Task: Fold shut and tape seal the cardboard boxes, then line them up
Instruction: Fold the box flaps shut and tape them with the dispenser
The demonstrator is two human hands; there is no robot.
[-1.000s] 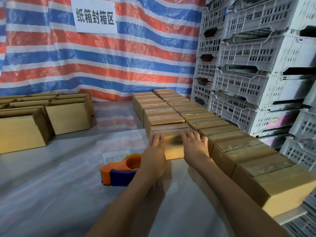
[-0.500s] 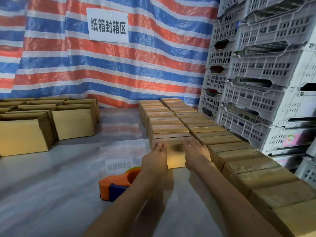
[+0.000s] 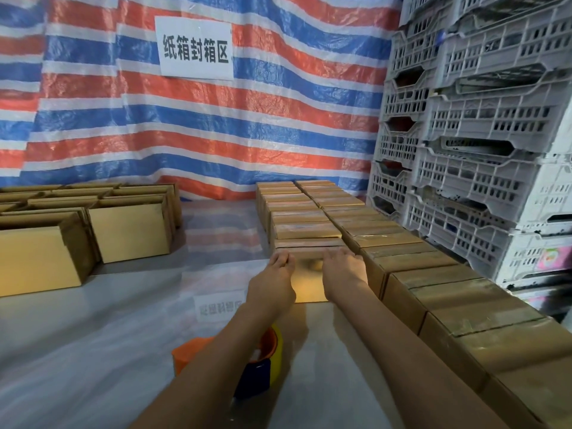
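Open lane up the middle, walled on both sides

A broad strip of bare counter [image 3: 93, 351] runs from the near edge back to the tarp [image 3: 216, 134], between the open boxes [image 3: 130, 230] on the left and two tight rows of sealed boxes [image 3: 448, 292] on the right. The outer row reaches almost to the near edge, and the inner row stops short, with free counter before its end. Stacked crates [image 3: 483, 168] rise just beside the rows, so on that side there is room only over the box tops. A tape dispenser [image 3: 192, 354] lies in the near part of the lane.
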